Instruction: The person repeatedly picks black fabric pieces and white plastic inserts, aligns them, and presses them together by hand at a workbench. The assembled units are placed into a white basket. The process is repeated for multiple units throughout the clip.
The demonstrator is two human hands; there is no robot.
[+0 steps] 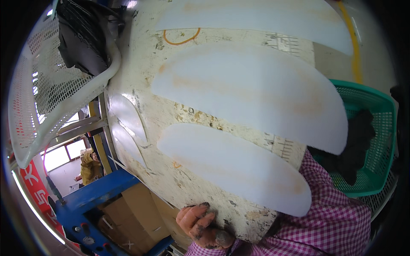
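Observation:
My left hand [203,225] rests at the near edge of the worn white tabletop [250,228], its fingers curled in and dark smudges on the skin. I see nothing in it. Just beyond lies a white half-moon sheet [232,166] with faint brownish stains. A larger white rounded sheet [256,91] lies farther off, its right end overhanging the table. At the far side is a third long white sheet [265,17]. A purple checked sleeve [329,209] on the right runs up behind the sheets' right ends; my right hand does not show.
Right of the table, a green basket [382,149] holds dark material. A white mesh basket [47,81] with black sheets [83,38] stands far left. Two small pale curved pieces [128,115] lie at the table's left edge. Below left is a blue-framed machine [94,200] with cardboard. A person [89,166] is beyond.

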